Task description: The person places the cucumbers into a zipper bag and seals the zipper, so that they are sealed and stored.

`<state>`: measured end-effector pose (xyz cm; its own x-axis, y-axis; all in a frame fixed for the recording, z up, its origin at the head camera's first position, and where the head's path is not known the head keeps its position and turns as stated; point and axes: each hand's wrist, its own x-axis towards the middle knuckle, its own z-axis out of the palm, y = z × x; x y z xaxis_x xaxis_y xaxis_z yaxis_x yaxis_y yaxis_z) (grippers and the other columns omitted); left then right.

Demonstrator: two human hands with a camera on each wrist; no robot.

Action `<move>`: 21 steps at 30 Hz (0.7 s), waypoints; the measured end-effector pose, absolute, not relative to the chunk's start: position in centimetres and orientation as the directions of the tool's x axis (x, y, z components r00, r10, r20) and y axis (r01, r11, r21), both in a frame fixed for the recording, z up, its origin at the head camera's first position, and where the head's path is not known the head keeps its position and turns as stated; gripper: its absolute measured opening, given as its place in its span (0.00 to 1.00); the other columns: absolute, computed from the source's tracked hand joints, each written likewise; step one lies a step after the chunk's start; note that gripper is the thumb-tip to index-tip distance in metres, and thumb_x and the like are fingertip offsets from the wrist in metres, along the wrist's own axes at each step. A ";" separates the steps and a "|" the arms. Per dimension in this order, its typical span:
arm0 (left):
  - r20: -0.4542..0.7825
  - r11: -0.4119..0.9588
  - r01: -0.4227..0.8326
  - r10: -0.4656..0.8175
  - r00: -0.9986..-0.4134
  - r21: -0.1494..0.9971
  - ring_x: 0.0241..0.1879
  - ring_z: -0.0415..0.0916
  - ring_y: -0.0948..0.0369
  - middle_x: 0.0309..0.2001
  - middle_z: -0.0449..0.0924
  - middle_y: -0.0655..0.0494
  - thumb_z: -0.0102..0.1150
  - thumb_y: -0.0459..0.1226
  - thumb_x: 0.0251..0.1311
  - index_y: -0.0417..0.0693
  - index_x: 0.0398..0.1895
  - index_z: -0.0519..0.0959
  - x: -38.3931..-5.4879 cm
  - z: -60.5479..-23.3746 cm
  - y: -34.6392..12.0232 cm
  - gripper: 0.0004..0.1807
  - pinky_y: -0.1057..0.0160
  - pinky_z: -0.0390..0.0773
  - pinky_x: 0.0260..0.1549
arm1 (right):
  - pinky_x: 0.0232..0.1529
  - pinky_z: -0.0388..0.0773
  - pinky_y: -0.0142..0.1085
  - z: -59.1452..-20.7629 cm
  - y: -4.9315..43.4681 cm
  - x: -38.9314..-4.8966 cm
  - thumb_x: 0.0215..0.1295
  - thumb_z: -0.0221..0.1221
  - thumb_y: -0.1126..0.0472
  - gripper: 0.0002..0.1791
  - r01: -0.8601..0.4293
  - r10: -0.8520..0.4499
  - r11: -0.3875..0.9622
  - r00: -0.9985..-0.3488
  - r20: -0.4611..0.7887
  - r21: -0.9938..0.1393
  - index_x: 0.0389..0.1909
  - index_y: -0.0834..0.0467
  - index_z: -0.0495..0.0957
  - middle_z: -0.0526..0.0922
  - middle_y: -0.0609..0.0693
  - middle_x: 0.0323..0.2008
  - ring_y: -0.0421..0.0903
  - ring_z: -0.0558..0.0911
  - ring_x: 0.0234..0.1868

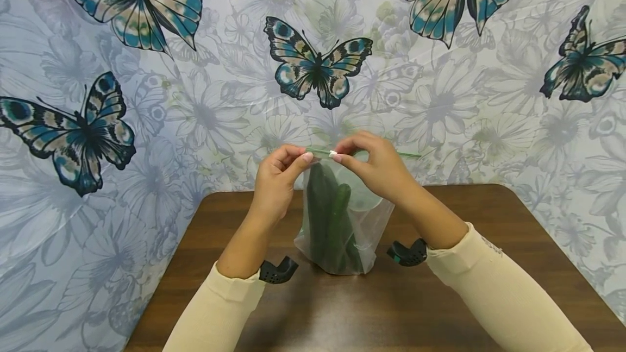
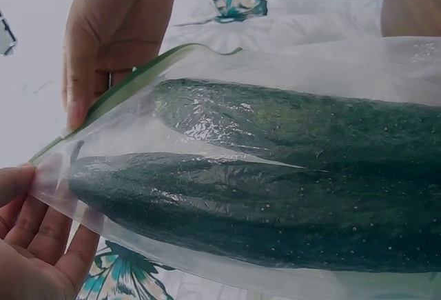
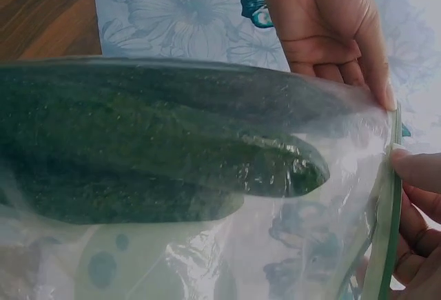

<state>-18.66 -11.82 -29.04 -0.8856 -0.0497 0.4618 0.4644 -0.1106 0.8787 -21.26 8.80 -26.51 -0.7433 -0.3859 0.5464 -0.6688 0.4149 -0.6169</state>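
A clear zip bag [image 1: 371, 227] with a green top edge [image 2: 138, 83] stands upright on the table, with several dark green cucumbers [image 1: 320, 211] inside. My left hand [image 1: 276, 183] pinches one top corner of the bag between thumb and fingers. Close beside it, my right hand [image 1: 379, 167] pinches a small white slider [image 1: 332, 154] on the green edge. From the right wrist view, the green edge runs on past my right hand [image 3: 420, 210], and the bag's mouth gapes there. The cucumber tips [image 3: 310, 169] lie a little below the edge.
The brown wooden table [image 1: 430, 308] carries the bag near its far side. Behind it hangs a pale floral cloth [image 1: 220, 124] printed with blue butterflies [image 1: 318, 64]. A black wrist mount [image 1: 277, 270] sits on each forearm at the cream sleeve cuffs.
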 end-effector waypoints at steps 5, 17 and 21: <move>0.466 -0.089 0.469 -0.048 -0.883 0.879 0.38 0.80 0.65 0.32 0.84 0.63 0.60 0.30 0.67 0.45 0.38 0.80 -18.5 -29.0 -11.9 0.02 0.65 0.82 0.48 | 0.50 0.81 0.43 -26.8 9.4 -21.4 0.68 0.65 0.55 0.08 -0.675 -0.383 0.417 -0.737 0.556 -0.608 0.43 0.54 0.85 0.85 0.48 0.42 0.44 0.83 0.46; 0.460 -0.108 0.467 -0.079 -0.884 0.878 0.38 0.81 0.67 0.31 0.84 0.65 0.60 0.29 0.66 0.33 0.41 0.78 -18.2 -28.9 -12.0 0.05 0.68 0.80 0.48 | 0.50 0.81 0.45 -27.3 10.4 -21.6 0.68 0.64 0.54 0.10 -0.625 -0.366 0.446 -0.781 0.506 -0.641 0.45 0.53 0.84 0.85 0.47 0.44 0.45 0.83 0.48; 0.454 -0.115 0.461 -0.085 -0.887 0.880 0.38 0.80 0.67 0.32 0.84 0.65 0.61 0.30 0.66 0.32 0.41 0.77 -18.2 -28.8 -12.1 0.07 0.69 0.81 0.47 | 0.48 0.81 0.44 -27.5 10.8 -21.7 0.68 0.64 0.53 0.10 -0.605 -0.358 0.461 -0.796 0.488 -0.649 0.46 0.53 0.84 0.85 0.48 0.45 0.45 0.83 0.48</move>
<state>-18.18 -12.12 -28.84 -0.8870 -0.0851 0.4539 0.4612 -0.1148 0.8798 -21.67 10.80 -27.45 -0.7959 -0.3580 0.4882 -0.6054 0.4607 -0.6491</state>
